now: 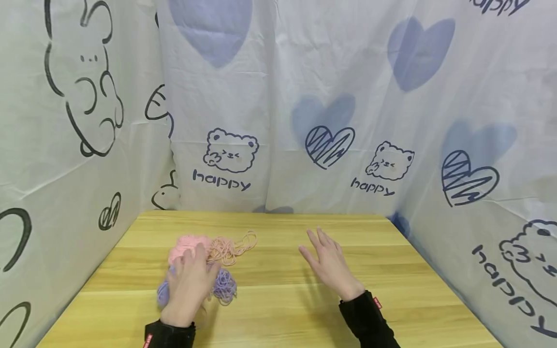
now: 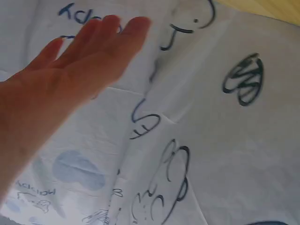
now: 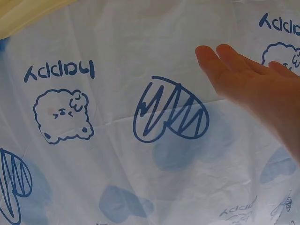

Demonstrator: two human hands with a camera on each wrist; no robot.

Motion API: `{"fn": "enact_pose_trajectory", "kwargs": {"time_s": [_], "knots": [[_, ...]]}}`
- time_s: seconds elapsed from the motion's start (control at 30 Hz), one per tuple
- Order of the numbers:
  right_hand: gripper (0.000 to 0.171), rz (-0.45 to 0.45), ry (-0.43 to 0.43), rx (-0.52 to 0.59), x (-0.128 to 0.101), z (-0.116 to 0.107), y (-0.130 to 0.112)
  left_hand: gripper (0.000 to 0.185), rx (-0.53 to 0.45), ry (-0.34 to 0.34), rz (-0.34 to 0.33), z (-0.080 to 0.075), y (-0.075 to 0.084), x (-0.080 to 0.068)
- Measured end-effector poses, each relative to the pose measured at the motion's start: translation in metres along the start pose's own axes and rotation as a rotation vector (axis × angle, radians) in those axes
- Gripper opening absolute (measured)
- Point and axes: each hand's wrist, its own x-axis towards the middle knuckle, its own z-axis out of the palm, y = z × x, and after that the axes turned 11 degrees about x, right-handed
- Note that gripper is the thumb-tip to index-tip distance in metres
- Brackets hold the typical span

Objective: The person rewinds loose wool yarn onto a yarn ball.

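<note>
A heap of pink yarn (image 1: 188, 244), peach yarn (image 1: 230, 249) and lilac yarn (image 1: 224, 283) lies loosely tangled on the table.

Yarn bundles (image 1: 204, 263) lie lower left on the table (image 1: 304, 309); printed sheets (image 1: 278, 111) stand behind and beside it.

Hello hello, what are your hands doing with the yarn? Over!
Left hand flat over the purple yarn, pink yarn just beyond. Right hand open, holding nothing. Nothing lies between them.

"happy" printed under bear drawings on the white backdrop sheet (image 1: 270, 159)
</note>
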Motion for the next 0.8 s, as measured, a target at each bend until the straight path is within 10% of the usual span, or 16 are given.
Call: {"fn": "enact_pose_trajectory", "kwargs": {"time_s": [0.13, 0.33, 0.8], "knots": [[0.061, 0.001, 0.002, 0.022, -0.001, 0.001, 0.004, 0.073, 0.069, -0.014, -0.185, 0.001, -0.020, 0.004], [0.059, 0.012, -0.011, 0.045, -0.003, 0.002, 0.008, 0.090, 0.043, -0.238, -0.362, 0.008, -0.048, 0.013], [0.057, 0.029, -0.020, 0.103, -0.004, -0.002, 0.013, 0.116, -0.088, -0.349, -0.150, 0.012, -0.061, 0.011]]}}
